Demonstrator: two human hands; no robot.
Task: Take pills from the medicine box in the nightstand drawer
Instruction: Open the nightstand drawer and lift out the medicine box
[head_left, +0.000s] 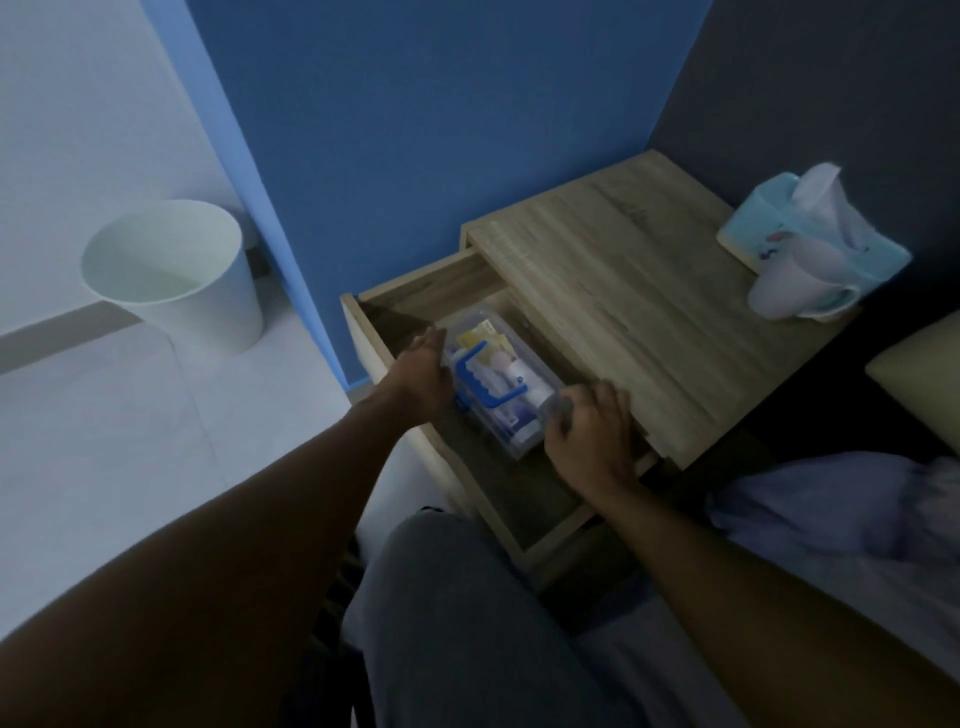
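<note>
The wooden nightstand's drawer (374, 332) stands pulled out. Inside lies a clear plastic medicine box (511, 387) with a blue handle on its lid and small bottles and packets visible through it. My left hand (423, 371) presses against the box's left side, fingers pointing away from me. My right hand (589, 439) curls over the box's near right corner. Both hands touch the box, which still rests in the drawer. The box's near end is partly hidden by my right hand.
On the nightstand top (623, 291) stand a light blue tissue box (810, 228) and a white mug (800, 286) at the far right. A white waste bin (171, 265) sits on the floor to the left. My knee (467, 597) is in front of the drawer; bedding (831, 509) lies right.
</note>
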